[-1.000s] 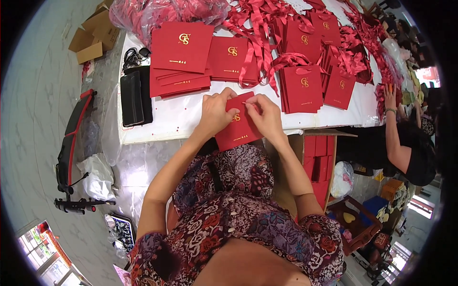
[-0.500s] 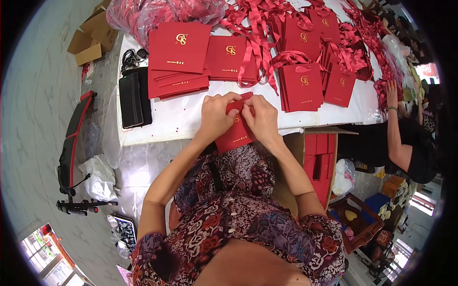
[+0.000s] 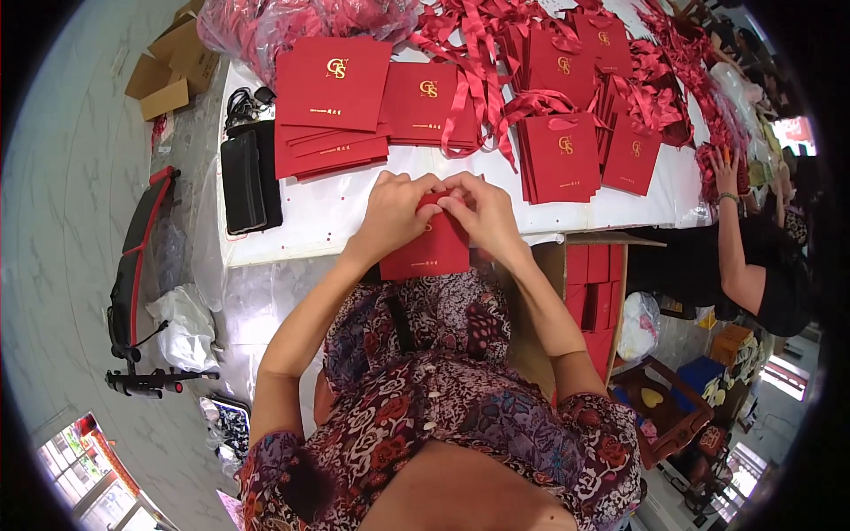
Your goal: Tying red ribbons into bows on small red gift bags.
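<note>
A red paper gift bag [image 3: 427, 255] with gold print hangs over the table's near edge, above my lap. My left hand [image 3: 394, 212] pinches its upper left part between thumb and fingers. On the other side, my right hand [image 3: 487, 214] has its thumb and fingers closed on the top edge. Both sets of fingertips nearly meet there and hide most of the bag's top; whether a ribbon is between them I cannot tell. Just beyond my hands lie flat stacks of red bags [image 3: 332, 88], [image 3: 429, 102] without visible ribbons on the uppermost ones.
Bags with red ribbon handles [image 3: 561, 159] stand in piles to the right, beside loose ribbons [image 3: 460, 84]. A black phone case [image 3: 243, 181] lies at the left. Below the table's right edge is a carton of red boxes [image 3: 591, 292]. Another person's hand [image 3: 726, 173] is far right.
The held bag has turned more upright and swung slightly left, showing its full lower edge. My hands have drawn closer together at its top, the left shifting slightly left.
</note>
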